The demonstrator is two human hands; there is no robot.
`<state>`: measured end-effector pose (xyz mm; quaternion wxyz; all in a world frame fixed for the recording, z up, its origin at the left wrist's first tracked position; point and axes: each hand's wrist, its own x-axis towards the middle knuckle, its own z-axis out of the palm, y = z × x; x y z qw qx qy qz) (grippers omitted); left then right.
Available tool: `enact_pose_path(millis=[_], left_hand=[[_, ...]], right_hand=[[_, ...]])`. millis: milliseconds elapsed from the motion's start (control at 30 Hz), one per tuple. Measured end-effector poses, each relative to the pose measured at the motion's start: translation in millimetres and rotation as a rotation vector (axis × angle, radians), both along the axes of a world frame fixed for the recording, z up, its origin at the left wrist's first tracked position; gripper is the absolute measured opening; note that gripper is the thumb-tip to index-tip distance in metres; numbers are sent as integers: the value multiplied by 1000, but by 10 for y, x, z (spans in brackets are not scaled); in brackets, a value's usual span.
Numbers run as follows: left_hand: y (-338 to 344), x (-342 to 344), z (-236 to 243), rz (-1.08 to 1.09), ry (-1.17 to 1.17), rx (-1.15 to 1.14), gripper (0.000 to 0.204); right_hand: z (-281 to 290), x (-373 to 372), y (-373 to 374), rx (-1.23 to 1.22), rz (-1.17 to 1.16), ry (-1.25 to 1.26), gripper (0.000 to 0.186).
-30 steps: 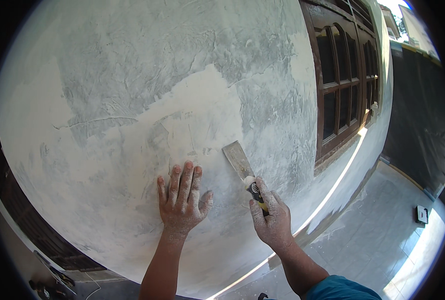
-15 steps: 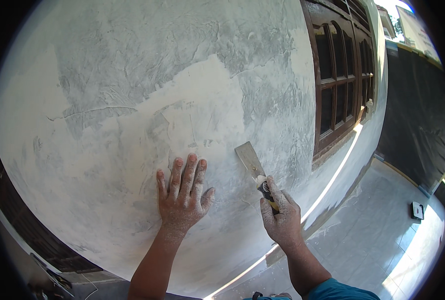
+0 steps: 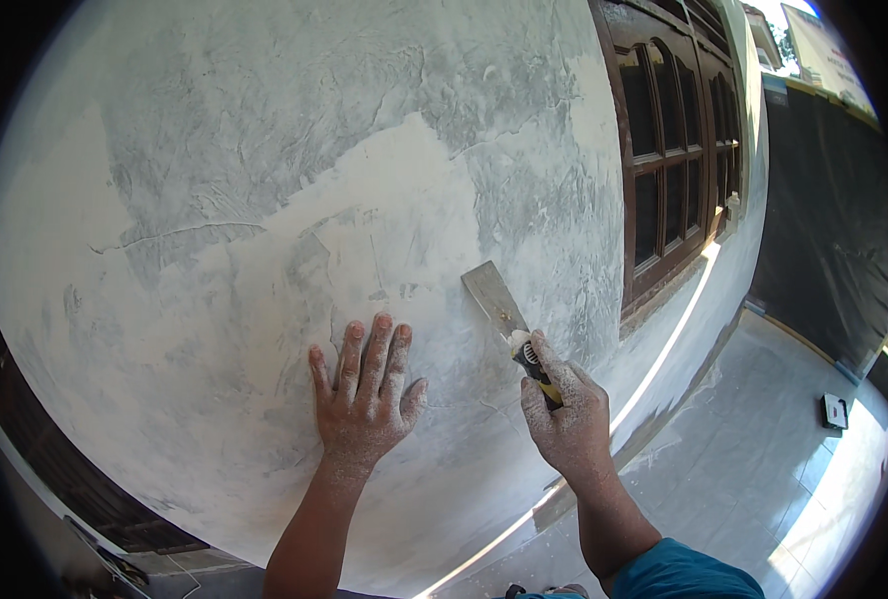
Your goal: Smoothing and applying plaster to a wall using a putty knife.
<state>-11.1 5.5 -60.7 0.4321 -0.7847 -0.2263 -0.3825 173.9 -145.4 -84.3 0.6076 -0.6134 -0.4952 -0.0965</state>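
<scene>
Left hand (image 3: 366, 404): flat on wall (image 3: 254, 339), fingers parted, holding nothing | Right hand (image 3: 571, 417): wrapped round scraper (image 3: 505, 317) by handle | Position: scraper 2 o'clock from left hand, tip toward 11 | Progress (judged): white coat (image 3: 409, 180) partial; grey patches (image 3: 274, 110) remain, 11 to 1 o'clock

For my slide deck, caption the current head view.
Dusty left hand spread against a patchy grey-white wall, right hand gripping a putty knife.

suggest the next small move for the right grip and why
Perhaps draw the putty knife lightly over the streaky grey patch to its right: the right grip holds it near where paler white coating meets that grey.
</scene>
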Motion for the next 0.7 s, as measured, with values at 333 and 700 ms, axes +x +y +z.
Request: enact_pose_path(millis=[333,700], left_hand=[[9,11,4,-14,-4,5,63],[-13,-29,-1,-41,-10,8,60]], right_hand=[[0,8,35,1,1,6,52],[54,-45,115,70,15,-2,54]])
